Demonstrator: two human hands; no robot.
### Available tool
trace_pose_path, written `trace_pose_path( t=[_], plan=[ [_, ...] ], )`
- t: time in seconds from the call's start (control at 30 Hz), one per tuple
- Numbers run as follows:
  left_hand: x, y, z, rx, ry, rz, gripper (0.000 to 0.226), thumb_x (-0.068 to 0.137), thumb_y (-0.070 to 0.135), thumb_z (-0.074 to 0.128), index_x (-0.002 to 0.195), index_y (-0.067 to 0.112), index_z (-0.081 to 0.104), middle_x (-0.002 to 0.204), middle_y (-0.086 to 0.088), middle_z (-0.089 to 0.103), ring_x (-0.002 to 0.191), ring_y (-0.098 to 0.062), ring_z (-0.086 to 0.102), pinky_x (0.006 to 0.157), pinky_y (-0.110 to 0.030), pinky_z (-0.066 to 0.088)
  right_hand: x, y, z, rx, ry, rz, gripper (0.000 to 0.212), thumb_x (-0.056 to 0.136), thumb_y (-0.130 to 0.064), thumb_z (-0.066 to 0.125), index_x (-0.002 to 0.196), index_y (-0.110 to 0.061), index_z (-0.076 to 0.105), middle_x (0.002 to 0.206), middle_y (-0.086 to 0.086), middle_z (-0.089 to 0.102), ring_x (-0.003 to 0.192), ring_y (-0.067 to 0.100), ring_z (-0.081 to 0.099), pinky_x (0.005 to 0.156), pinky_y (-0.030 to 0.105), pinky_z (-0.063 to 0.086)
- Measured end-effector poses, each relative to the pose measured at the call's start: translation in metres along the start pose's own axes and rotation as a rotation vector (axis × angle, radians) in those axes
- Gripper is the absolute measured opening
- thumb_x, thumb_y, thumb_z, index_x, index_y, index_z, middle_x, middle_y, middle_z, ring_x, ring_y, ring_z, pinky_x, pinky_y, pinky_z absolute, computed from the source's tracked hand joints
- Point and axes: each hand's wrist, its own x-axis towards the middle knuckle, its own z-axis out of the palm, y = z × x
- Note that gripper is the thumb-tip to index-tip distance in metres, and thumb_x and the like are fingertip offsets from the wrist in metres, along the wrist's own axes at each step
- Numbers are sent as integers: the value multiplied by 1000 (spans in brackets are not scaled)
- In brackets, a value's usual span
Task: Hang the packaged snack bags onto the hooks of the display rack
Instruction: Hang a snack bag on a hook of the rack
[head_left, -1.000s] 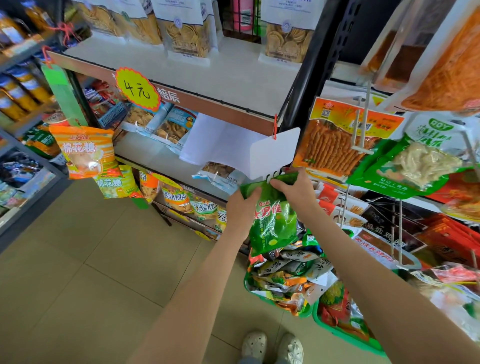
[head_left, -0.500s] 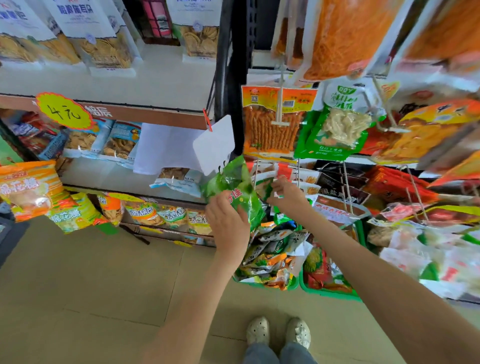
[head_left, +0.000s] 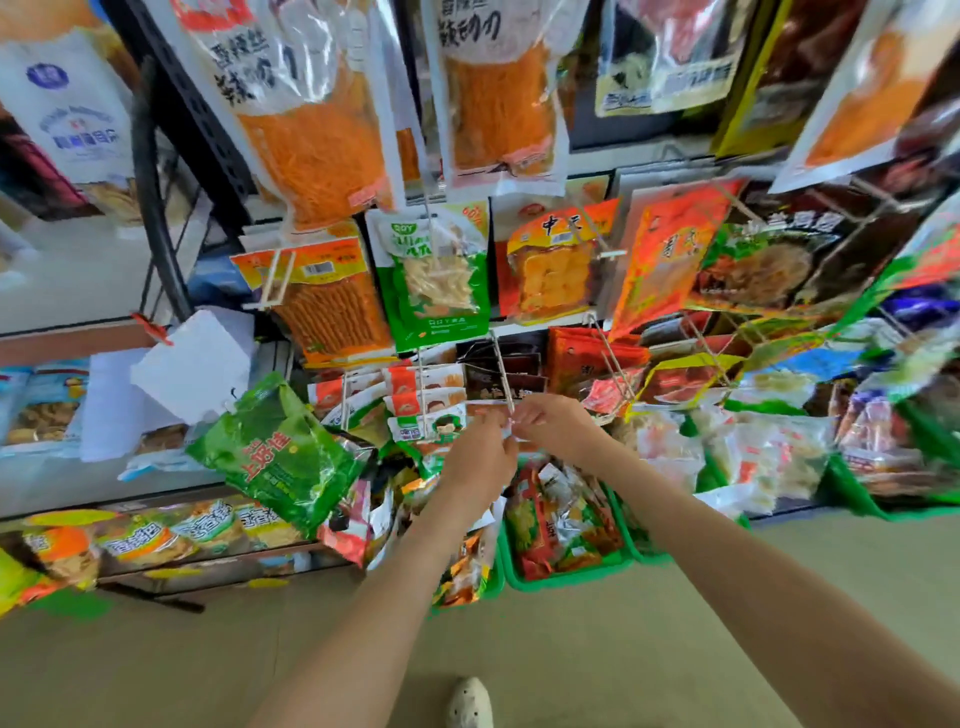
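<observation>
Green snack bag (head_left: 275, 457) is hanging tilted at the display rack's (head_left: 218, 145) left edge. The left hand (head_left: 480, 452) and right hand (head_left: 550, 423) are meeting at a hook (head_left: 501, 374), with blur hiding any pinch. Green baskets (head_left: 566, 574) are sitting below.

My one camera sits on the head, looking forward and down, close to the thin metal wire rack (head_left: 500, 366).

2 bare forearms, left hand (head_left: 480, 447), right hand (head_left: 550, 423), 1 white clog-style shoe (head_left: 470, 702) dotted with small holes
</observation>
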Motion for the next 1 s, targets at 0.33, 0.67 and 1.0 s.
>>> trace_pose_path(
  t=[0.33, 0.67, 1.0],
  plan=[
    [14, 163, 109, 28, -110, 36, 21, 96, 22, 44, 99, 6, 58, 96, -12, 64, 87, -28, 60, 69, -39, 49, -61, 155, -138, 25, 49, 78, 14, 90, -9, 55, 101, -4, 62, 83, 3, 57, 81, 18, 55, 64, 7, 42],
    [88, 245, 180, 70, -93, 14, 21, 96, 28, 44, 103, 11, 54, 89, -7, 60, 72, -25, 59, 63, -38, 48, -23, 275, -238, -16, 125, 185, 23, 84, -8, 59, 107, -6, 61, 103, 4, 61, 99, 20, 57, 74, 23, 38],
    [156, 275, 221, 108, -81, -47, 25, 95, 18, 46, 116, 10, 55, 112, -8, 59, 95, -23, 60, 78, -39, 52, 32, 324, -277, -131, -17, 127, 49, 88, -12, 56, 135, -13, 42, 131, 12, 49, 115, 29, 52, 94, 37, 45]
  ],
)
